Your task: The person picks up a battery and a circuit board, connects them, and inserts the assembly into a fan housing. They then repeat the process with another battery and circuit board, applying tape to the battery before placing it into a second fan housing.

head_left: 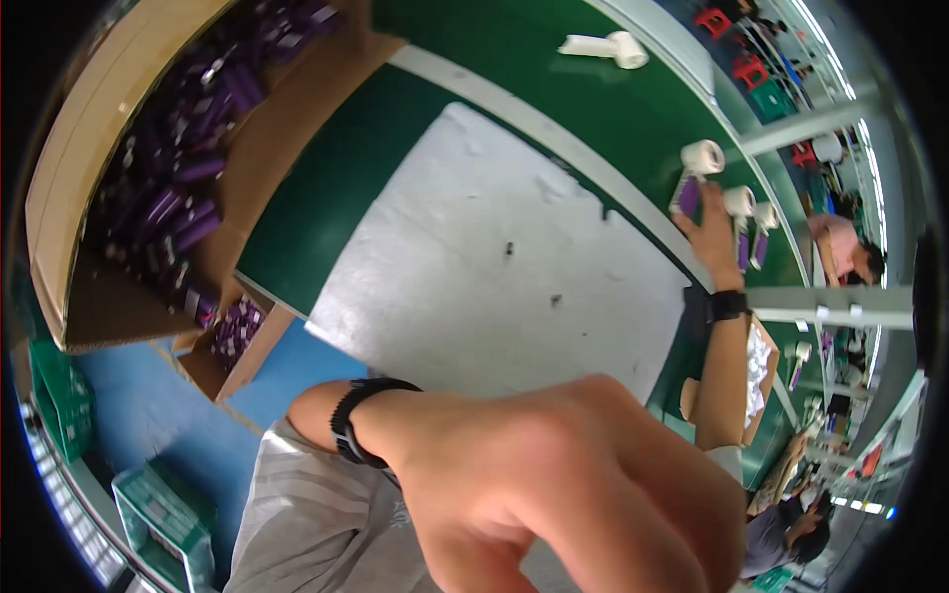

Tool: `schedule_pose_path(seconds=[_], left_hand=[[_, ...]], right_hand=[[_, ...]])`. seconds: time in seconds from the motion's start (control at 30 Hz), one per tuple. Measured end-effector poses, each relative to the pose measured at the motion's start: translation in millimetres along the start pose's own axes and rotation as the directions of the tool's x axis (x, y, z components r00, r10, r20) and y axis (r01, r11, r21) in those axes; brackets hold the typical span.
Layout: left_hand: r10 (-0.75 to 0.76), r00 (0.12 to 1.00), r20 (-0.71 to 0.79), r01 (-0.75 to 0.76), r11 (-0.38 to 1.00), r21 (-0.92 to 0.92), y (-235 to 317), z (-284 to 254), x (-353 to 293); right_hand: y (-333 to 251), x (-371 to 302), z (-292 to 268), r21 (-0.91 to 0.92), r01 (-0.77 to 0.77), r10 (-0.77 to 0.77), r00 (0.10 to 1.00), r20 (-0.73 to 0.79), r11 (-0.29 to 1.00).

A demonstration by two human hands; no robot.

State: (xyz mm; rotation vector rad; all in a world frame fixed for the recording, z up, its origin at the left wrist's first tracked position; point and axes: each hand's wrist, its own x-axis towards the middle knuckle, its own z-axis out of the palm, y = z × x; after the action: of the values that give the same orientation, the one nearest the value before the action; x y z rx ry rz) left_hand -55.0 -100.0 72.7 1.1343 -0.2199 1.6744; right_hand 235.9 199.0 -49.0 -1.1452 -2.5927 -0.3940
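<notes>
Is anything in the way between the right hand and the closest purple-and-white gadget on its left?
No, nothing I can see. The right hand's fingers are right at that gadget, though I can't tell if they grip it. Two others sit to the hand's right, not between.

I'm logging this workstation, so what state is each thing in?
Left hand: bent, close to camera; any hold hidden.
Right hand: at a white-and-purple device; grip unclear.
Two more devices: side by side past that hand.
Lone white device: lying apart on the green surface.
Large cardboard box: open, purple parts inside.
Small cardboard box: open, purple pieces inside.
Pale sheet: spread flat, dark marks on it.
</notes>
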Motion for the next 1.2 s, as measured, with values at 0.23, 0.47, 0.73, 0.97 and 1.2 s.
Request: schedule_pose_path(seconds=[0.23, 0.47, 0.73, 0.97, 1.2], left_hand=[[0.008, 1.000, -0.014, -0.013, 0.927, -0.375, 8.7, 1.9, -21.1], [0.362, 0.921, -0.143, -0.389, 0.852, -0.350, -5.1, -6.9, -8.3], [0.092, 0.996, 0.014, -0.080, 0.918, -0.388, 42.1, -6.8, -12.5], [0.073, 0.995, -0.067, -0.059, 0.980, 0.190, 27.0, -30.7, -15.2], [0.438, 0.798, -0.415, 0.571, -0.326, 0.753, 107.7, -204.0, -10.8]], right_hand=[[-80.7, 130.8, 7.3, 0.329, -0.024, -0.018, 0.992, 0.123, 0.944], [-93.8, 216.0, 77.1, 0.286, 0.128, -0.119, 0.992, -0.050, 0.950], [-97.9, 137.0, 22.5, 0.221, 0.130, -0.123, 0.991, -0.047, 0.966], [-154.4, -23.8, -87.9, 0.511, 0.050, -0.066, 0.998, 0.013, 0.858], [-184.1, -111.6, -118.2, 0.729, 0.029, -0.156, 0.982, 0.107, 0.683]])
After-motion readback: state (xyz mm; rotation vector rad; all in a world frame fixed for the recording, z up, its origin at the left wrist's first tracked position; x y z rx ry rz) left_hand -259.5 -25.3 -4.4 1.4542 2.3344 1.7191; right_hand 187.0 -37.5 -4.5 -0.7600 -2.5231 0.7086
